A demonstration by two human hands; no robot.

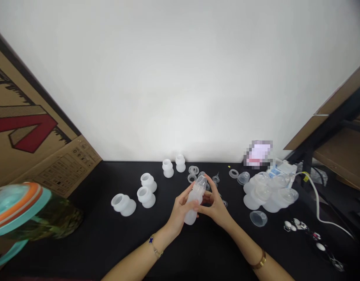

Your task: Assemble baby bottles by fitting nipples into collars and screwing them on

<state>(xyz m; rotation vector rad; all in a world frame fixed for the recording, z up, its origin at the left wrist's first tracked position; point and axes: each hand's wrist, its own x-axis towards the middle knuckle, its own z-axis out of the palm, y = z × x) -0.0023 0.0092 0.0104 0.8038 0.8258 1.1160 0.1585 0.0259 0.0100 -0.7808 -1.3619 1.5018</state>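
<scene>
A translucent white baby bottle (190,217) with a clear dome cap (201,182) tilts between my hands above the black table. My left hand (178,210) is closed around the bottle's body, its thumb across the front. My right hand (219,208) is at the bottle's other side, the index fingertip at the top of the cap and the thumb by the body. Beyond the hands lie clear rings (192,178) and a clear nipple-like piece (216,178), some partly hidden by my right hand. White open-necked bottles (146,197) stand or lean to the left.
Several capped bottles (256,197) cluster on the right, near loose clear caps (258,218). A blurred phone-like screen (258,153) leans by the wall. A white cable (317,203) and a beaded string (314,235) lie at right. A large jug (48,214) and cardboard (27,125) flank the left.
</scene>
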